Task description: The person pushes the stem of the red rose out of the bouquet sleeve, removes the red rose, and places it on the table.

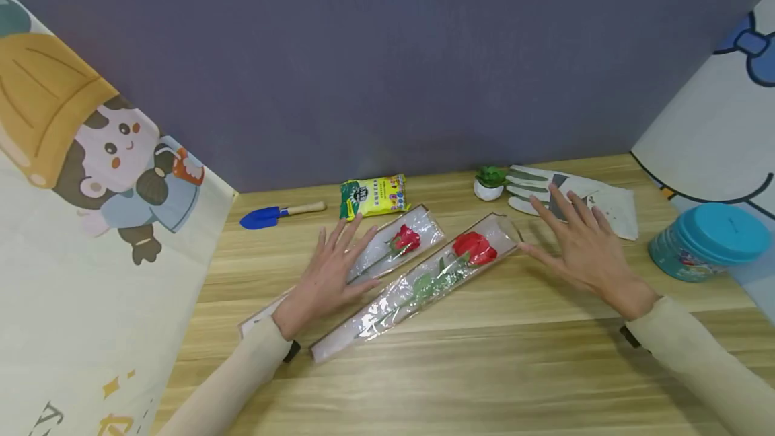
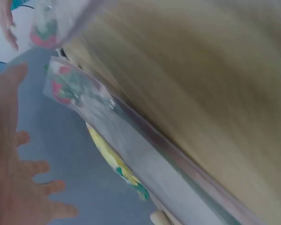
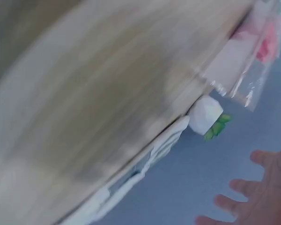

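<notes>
The left hand [image 1: 323, 278] is hovering over the left rose package [image 1: 372, 258], its fingers spreading apart and its palm facing down; the wrist view is showing a gap between fingers and wrapping. From overhead the hand is hiding the middle of that package, whose rose end is showing to the far right of it. The right rose package [image 1: 418, 286] is lying roughly parallel, to the right of the left hand and nearer the person, slanting from near left to far right. The right hand [image 1: 584, 254] is also spreading its fingers, gripping nothing; the right package's far end is lying just left of its thumb (whether the two are touching, I cannot tell).

Two clear-wrapped packages are lying there in all, each showing one red rose. One blue trowel [image 1: 262, 218] with a wooden handle is lying at the far left, and one green-and-yellow packet [image 1: 375, 196] is lying right of it. One potted plant [image 1: 488, 189] in a white pot is standing farther right, just beside white-and-grey glove material [image 1: 605, 204] (one glove or a pair, I cannot tell). One blue-lidded tub [image 1: 690, 247] is standing at the right of the wooden tabletop [image 1: 484, 382].
</notes>
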A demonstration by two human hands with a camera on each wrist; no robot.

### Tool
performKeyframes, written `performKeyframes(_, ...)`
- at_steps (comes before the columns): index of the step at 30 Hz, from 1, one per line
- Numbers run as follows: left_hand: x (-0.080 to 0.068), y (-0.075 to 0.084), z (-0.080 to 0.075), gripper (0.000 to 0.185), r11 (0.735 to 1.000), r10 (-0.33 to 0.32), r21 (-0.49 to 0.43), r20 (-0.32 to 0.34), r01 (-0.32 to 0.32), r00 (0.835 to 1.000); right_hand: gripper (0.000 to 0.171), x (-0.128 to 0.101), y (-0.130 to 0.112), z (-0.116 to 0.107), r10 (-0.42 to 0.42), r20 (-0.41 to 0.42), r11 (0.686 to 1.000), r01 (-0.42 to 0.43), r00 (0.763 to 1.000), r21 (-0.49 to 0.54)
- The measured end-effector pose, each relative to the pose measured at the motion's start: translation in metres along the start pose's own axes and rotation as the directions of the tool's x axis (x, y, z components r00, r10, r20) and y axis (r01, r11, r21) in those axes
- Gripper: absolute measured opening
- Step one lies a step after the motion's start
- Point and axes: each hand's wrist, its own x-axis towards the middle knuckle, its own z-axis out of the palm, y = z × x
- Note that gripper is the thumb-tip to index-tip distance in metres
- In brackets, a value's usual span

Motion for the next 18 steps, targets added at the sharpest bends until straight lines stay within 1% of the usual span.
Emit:
performKeyframes(2, -0.003, 0.006, -0.002, 0.091, 0.998, -0.016, -0.065, -0.023, 0.015, 1.0, 0.083, -0.002, -0.005, -0.002, 0.034, 0.018, 0.992, -0.036, 0.999, 0.117)
performKeyframes(3, -0.004, 0.009, -0.003, 0.089, 0.995, -0.031, -0.098, -0.034, 0.027, 0.999, 0.079, -0.003, -0.007, -0.003, 0.054, 0.025, 0.982, -0.058, 0.998, 0.179)
performKeyframes(6, -0.006, 0.019, -0.005, 0.078, 0.973, -0.078, -0.221, -0.062, 0.063, 0.995, 0.068, -0.007, -0.015, -0.007, 0.12, 0.053, 0.928, -0.131, 0.991, 0.349)
performKeyframes(7, -0.007, 0.023, -0.006, 0.073, 0.96, -0.098, -0.269, -0.062, 0.078, 0.993, 0.064, -0.008, -0.017, -0.009, 0.141, 0.073, 0.902, -0.158, 0.987, 0.403)
performKeyframes(9, -0.006, 0.029, -0.005, 0.063, 0.925, -0.13, -0.365, -0.045, 0.105, 0.99, 0.057, -0.011, -0.022, -0.012, 0.186, 0.127, 0.86, -0.224, 0.974, 0.459)
performKeyframes(12, -0.005, 0.036, -0.003, 0.052, 0.86, -0.175, -0.482, 0.03, 0.167, 0.984, 0.042, -0.013, -0.027, -0.012, 0.221, 0.239, 0.798, -0.316, 0.946, 0.513)
performKeyframes(13, -0.005, 0.037, -0.002, 0.05, 0.841, -0.185, -0.506, 0.057, 0.189, 0.981, 0.039, -0.014, -0.029, -0.011, 0.217, 0.291, 0.764, -0.348, 0.932, 0.544)
performKeyframes(14, -0.005, 0.039, -0.001, 0.05, 0.828, -0.194, -0.52, 0.084, 0.209, 0.977, 0.038, -0.014, -0.031, -0.009, 0.207, 0.347, 0.722, -0.382, 0.915, 0.578)
performKeyframes(15, -0.005, 0.04, -0.001, 0.049, 0.816, -0.2, -0.532, 0.11, 0.228, 0.974, 0.038, -0.015, -0.033, -0.008, 0.191, 0.404, 0.668, -0.42, 0.895, 0.615)
performKeyframes(16, -0.005, 0.042, 0.0, 0.047, 0.806, -0.203, -0.539, 0.134, 0.244, 0.97, 0.04, -0.016, -0.036, -0.006, 0.169, 0.461, 0.605, -0.461, 0.871, 0.649)
performKeyframes(17, -0.006, 0.043, 0.0, 0.047, 0.803, -0.204, -0.539, 0.152, 0.255, 0.967, 0.042, -0.016, -0.038, -0.004, 0.142, 0.508, 0.542, -0.497, 0.849, 0.678)
performKeyframes(18, -0.006, 0.045, 0.001, 0.045, 0.8, -0.204, -0.54, 0.166, 0.262, 0.965, 0.046, -0.017, -0.041, -0.003, 0.113, 0.557, 0.47, -0.539, 0.822, 0.699)
